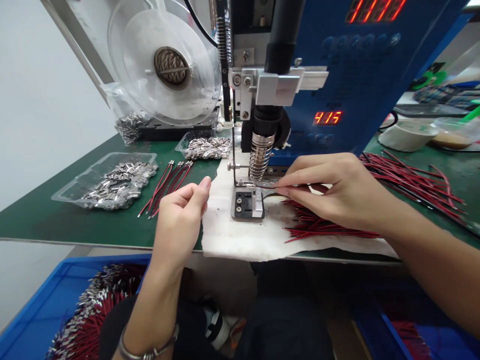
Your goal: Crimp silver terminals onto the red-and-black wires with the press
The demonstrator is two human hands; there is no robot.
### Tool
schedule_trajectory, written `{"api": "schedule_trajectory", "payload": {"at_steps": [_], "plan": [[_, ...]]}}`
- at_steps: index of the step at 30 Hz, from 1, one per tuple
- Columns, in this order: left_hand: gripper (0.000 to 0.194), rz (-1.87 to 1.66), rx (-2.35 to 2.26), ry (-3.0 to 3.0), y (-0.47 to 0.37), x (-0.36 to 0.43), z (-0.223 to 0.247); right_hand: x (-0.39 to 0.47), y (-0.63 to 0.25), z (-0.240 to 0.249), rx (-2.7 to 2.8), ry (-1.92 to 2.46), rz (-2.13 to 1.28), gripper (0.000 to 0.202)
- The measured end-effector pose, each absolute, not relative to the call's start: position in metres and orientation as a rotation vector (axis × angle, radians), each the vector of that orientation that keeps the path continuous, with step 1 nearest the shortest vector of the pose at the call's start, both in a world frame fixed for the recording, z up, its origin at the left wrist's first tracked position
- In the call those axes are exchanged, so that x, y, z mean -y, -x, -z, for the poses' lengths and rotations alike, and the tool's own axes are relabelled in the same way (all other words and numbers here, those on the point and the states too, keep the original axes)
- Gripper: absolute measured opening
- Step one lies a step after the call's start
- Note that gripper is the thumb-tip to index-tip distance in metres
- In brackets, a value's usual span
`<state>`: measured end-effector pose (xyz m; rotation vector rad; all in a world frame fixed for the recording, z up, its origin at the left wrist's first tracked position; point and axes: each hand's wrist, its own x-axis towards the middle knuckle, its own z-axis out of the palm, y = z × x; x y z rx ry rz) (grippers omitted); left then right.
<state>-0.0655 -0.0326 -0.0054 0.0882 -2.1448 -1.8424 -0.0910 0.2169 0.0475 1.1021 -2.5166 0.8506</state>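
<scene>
My right hand (326, 187) pinches a thin red-and-black wire (270, 187) between thumb and fingertips, its end reaching to the small black fixture (243, 204) with a silver block. Just above that fixture is the spring-wrapped tip (261, 155) of a soldering machine. My left hand (183, 210) is closed left of the fixture, thumb pressed on the curled index finger; whatever it may hold is hidden. Loose red-and-black wires (315, 222) lie under my right hand. Several wires with metal ends (170, 182) lie beyond my left hand.
Clear trays of small metal connectors (116, 182) (208, 146) stand at left and behind. A large clear spool (165, 65) and blue control box (337, 65) rise at the back. More wires (412, 180) lie right. A blue bin (48, 295) holds finished-looking wire bundles below.
</scene>
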Motion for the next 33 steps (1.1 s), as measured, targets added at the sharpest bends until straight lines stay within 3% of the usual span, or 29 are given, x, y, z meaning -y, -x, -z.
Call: {"api": "schedule_trajectory", "payload": {"at_steps": [33], "plan": [[0.049, 1.819, 2.135, -0.071, 0.0676, 0.0338, 0.0074, -0.2202, 0.0834, -0.0446, 2.310, -1.311, -0.699, 0.021]]}}
